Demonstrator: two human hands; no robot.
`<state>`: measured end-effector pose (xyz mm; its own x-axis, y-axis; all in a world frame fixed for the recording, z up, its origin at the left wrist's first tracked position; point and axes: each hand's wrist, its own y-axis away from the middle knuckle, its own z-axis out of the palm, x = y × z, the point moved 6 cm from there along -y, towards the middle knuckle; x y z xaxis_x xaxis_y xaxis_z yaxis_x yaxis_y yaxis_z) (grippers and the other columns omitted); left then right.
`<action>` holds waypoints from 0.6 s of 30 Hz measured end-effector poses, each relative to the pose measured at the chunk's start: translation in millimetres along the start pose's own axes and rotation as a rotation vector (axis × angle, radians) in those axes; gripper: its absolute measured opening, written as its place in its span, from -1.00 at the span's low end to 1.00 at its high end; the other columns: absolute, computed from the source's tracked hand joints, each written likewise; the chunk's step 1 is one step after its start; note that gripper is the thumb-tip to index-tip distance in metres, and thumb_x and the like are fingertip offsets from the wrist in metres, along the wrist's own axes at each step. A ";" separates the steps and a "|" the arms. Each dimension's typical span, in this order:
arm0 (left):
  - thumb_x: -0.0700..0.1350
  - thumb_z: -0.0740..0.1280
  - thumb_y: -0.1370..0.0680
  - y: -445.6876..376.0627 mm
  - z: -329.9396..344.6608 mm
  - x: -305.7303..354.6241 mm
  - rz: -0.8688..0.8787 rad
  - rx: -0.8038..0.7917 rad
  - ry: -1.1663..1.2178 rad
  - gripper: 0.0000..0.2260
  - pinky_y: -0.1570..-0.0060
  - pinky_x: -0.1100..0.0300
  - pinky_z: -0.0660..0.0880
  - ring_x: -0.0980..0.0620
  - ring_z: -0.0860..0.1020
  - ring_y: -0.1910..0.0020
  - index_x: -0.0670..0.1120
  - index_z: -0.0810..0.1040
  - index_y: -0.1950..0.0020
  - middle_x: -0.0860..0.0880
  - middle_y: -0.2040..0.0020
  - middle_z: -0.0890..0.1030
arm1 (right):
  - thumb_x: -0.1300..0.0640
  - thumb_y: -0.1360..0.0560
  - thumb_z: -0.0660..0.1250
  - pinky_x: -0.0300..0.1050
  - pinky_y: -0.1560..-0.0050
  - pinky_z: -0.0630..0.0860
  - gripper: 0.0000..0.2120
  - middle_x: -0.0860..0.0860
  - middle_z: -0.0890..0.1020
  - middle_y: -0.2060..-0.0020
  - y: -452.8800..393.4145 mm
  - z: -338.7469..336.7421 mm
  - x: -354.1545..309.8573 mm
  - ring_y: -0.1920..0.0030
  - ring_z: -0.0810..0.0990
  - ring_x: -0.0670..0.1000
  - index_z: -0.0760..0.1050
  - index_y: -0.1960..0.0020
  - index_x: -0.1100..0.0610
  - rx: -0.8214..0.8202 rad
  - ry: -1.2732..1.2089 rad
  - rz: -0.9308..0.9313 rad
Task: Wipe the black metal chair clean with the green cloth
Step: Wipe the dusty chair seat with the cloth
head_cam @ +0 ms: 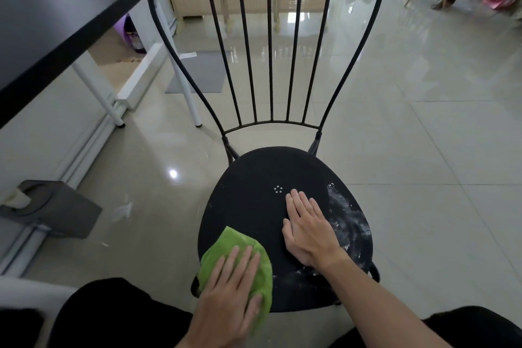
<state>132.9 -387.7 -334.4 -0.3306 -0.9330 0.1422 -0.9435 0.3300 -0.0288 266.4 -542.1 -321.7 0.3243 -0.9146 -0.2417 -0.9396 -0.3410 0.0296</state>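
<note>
Fingers flat on both hands, left hand pressing one green cloth, right hand on one chair

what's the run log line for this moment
left hand flat on green cloth, seat front-left | right hand flat on seat | white residue right edge unwiped

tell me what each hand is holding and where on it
The left hand presses flat on top of the green cloth at the seat's near left edge, not gripping it. The right hand lies flat on the seat, holding nothing.
</note>
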 end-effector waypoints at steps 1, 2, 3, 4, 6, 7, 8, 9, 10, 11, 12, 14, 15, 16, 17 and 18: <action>0.13 0.08 -0.61 -5.3 -3.3 -10.2 -0.077 0.008 0.029 -0.43 -0.42 -0.07 0.19 -0.13 0.25 -0.53 -0.11 0.27 -0.56 -0.07 -0.56 0.27 | -0.08 -0.51 -0.25 -0.01 -0.56 -0.11 -0.28 0.15 0.12 -0.57 0.1 -0.5 0.5 -0.58 0.05 0.08 0.07 -0.57 0.25 -0.004 0.003 -0.009; 0.13 0.04 -0.62 -12.2 -6.8 -22.2 -0.171 0.018 0.054 -0.43 -0.45 -0.04 0.14 -0.11 0.20 -0.55 -0.10 0.21 -0.58 -0.06 -0.58 0.22 | -0.08 -0.50 -0.27 -0.01 -0.57 -0.13 -0.27 0.15 0.09 -0.58 0.2 -0.5 0.8 -0.58 0.02 0.07 0.04 -0.58 0.24 -0.013 0.007 -0.018; 0.14 -0.01 -0.61 -20.5 -8.6 -34.3 -0.269 0.027 0.072 -0.41 -0.49 -0.01 0.09 -0.10 0.15 -0.57 -0.10 0.15 -0.60 -0.06 -0.59 0.17 | -0.08 -0.49 -0.29 -0.02 -0.57 -0.15 -0.26 0.14 0.07 -0.58 0.4 -0.8 0.8 -0.59 -0.01 0.07 0.02 -0.58 0.24 -0.021 0.010 -0.026; 0.17 -0.05 -0.61 -30.4 -9.6 -45.3 -0.364 0.028 0.095 -0.38 -0.53 0.01 0.03 -0.09 0.09 -0.59 -0.09 0.10 -0.61 -0.06 -0.60 0.12 | -0.09 -0.49 -0.29 -0.03 -0.57 -0.16 -0.26 0.14 0.06 -0.58 0.5 -1.2 0.3 -0.59 -0.02 0.07 0.01 -0.58 0.24 -0.024 0.009 -0.031; 0.19 -0.10 -0.60 -54.4 -13.1 -63.2 -0.513 0.032 0.151 -0.35 -0.56 -0.03 -0.01 -0.12 0.02 -0.60 -0.10 0.02 -0.62 -0.09 -0.62 0.07 | -0.08 -0.49 -0.28 -0.03 -0.56 -0.18 -0.26 0.14 0.06 -0.58 0.4 -1.9 -1.0 -0.59 -0.02 0.07 0.01 -0.58 0.24 -0.024 0.000 -0.031; 0.18 -0.08 -0.62 -68.8 -15.0 -71.4 -0.564 0.032 0.179 -0.36 -0.55 -0.07 0.00 -0.15 0.00 -0.60 -0.10 0.00 -0.62 -0.10 -0.62 0.06 | -0.08 -0.50 -0.27 -0.03 -0.56 -0.17 -0.27 0.14 0.06 -0.58 0.0 -1.5 -1.0 -0.59 -0.02 0.07 0.01 -0.58 0.24 -0.027 -0.001 -0.028; 0.16 -0.04 -0.64 -84.0 -16.3 -78.7 -0.599 0.024 0.202 -0.38 -0.55 -0.10 0.01 -0.18 0.00 -0.59 -0.11 -0.02 -0.62 -0.11 -0.62 0.04 | -0.07 -0.50 -0.26 -0.02 -0.56 -0.15 -0.28 0.15 0.08 -0.58 -0.1 -0.8 -1.1 -0.59 0.00 0.08 0.03 -0.58 0.25 -0.028 -0.002 -0.024; 0.13 -0.01 -0.66 -100.4 -17.1 -85.0 -0.612 0.009 0.214 -0.40 -0.55 -0.12 0.01 -0.20 -0.01 -0.59 -0.11 -0.04 -0.62 -0.11 -0.63 0.02 | -0.07 -0.51 -0.24 0.00 -0.56 -0.12 -0.29 0.16 0.10 -0.58 -0.1 -0.5 -1.4 -0.58 0.02 0.09 0.05 -0.57 0.25 -0.024 -0.002 -0.022; 0.11 0.00 -0.67 -117.9 -16.7 -89.3 -0.600 -0.002 0.209 -0.41 -0.55 -0.13 -0.01 -0.21 -0.03 -0.59 -0.11 -0.06 -0.62 -0.11 -0.63 0.00 | -0.06 -0.52 -0.22 0.01 -0.56 -0.10 -0.30 0.17 0.12 -0.57 0.2 -0.6 -1.2 -0.58 0.04 0.10 0.07 -0.57 0.26 -0.019 -0.002 -0.019; 0.12 -0.02 -0.67 -135.5 -16.3 -90.9 -0.565 -0.014 0.194 -0.41 -0.55 -0.13 -0.04 -0.21 -0.05 -0.59 -0.10 -0.07 -0.62 -0.10 -0.63 -0.02 | -0.06 -0.52 -0.22 0.01 -0.56 -0.10 -0.30 0.17 0.12 -0.57 0.2 -0.7 -1.0 -0.58 0.04 0.10 0.06 -0.57 0.26 -0.020 -0.002 -0.018; 0.13 -0.03 -0.67 -152.2 -15.5 -89.6 -0.515 -0.034 0.178 -0.42 -0.56 -0.13 -0.09 -0.20 -0.08 -0.59 -0.09 -0.09 -0.63 -0.09 -0.63 -0.04 | -0.07 -0.51 -0.23 0.01 -0.56 -0.12 -0.29 0.16 0.09 -0.58 0.3 -0.6 -0.7 -0.58 0.01 0.09 0.04 -0.58 0.25 -0.031 0.000 -0.017; 0.14 -0.05 -0.67 -175.9 -12.5 -80.1 -0.375 -0.088 0.140 -0.42 -0.55 -0.12 -0.17 -0.16 -0.14 -0.60 -0.05 -0.13 -0.63 -0.05 -0.64 -0.09 | -0.08 -0.49 -0.29 -0.01 -0.56 -0.19 -0.27 0.14 0.01 -0.59 0.8 -0.7 -0.7 -0.59 -0.07 0.07 -0.04 -0.59 0.23 -0.057 0.008 -0.014; 0.14 -0.06 -0.67 -180.3 -11.6 -72.9 -0.291 -0.113 0.118 -0.42 -0.55 -0.11 -0.19 -0.14 -0.16 -0.60 -0.03 -0.14 -0.63 -0.04 -0.63 -0.10 | -0.09 -0.48 -0.31 -0.02 -0.56 -0.20 -0.26 0.13 -0.01 -0.59 0.8 -1.5 -0.8 -0.59 -0.09 0.06 -0.06 -0.59 0.22 -0.061 0.008 -0.014; 0.15 -0.07 -0.67 -178.2 -11.5 -65.2 -0.207 -0.132 0.095 -0.42 -0.55 -0.10 -0.19 -0.12 -0.17 -0.60 -0.03 -0.15 -0.63 -0.03 -0.63 -0.11 | -0.09 -0.48 -0.32 -0.02 -0.56 -0.21 -0.25 0.13 -0.02 -0.59 0.8 -2.0 -1.0 -0.59 -0.10 0.05 -0.07 -0.59 0.22 -0.066 0.009 -0.015; 0.16 -0.09 -0.66 -169.9 -12.0 -57.6 -0.131 -0.145 0.077 -0.41 -0.56 -0.09 -0.18 -0.10 -0.17 -0.60 -0.02 -0.15 -0.63 -0.01 -0.63 -0.11 | -0.10 -0.47 -0.33 -0.02 -0.56 -0.22 -0.25 0.13 -0.03 -0.60 0.6 -2.2 -0.9 -0.59 -0.11 0.05 -0.07 -0.59 0.22 -0.071 0.011 -0.014; 0.18 -0.11 -0.65 -156.7 -12.7 -50.9 -0.072 -0.145 0.066 -0.41 -0.56 -0.09 -0.16 -0.07 -0.17 -0.60 -0.02 -0.15 -0.63 0.01 -0.63 -0.11 | -0.10 -0.47 -0.33 -0.02 -0.55 -0.24 -0.24 0.13 -0.03 -0.60 0.7 -1.8 -0.7 -0.59 -0.11 0.05 -0.08 -0.59 0.22 -0.075 0.011 -0.015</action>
<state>297.9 -390.2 -324.6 -0.2554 -0.9452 0.2035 -0.9505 0.2840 0.1262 265.7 -542.1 -319.7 0.3398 -0.9116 -0.2316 -0.9240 -0.3695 0.0988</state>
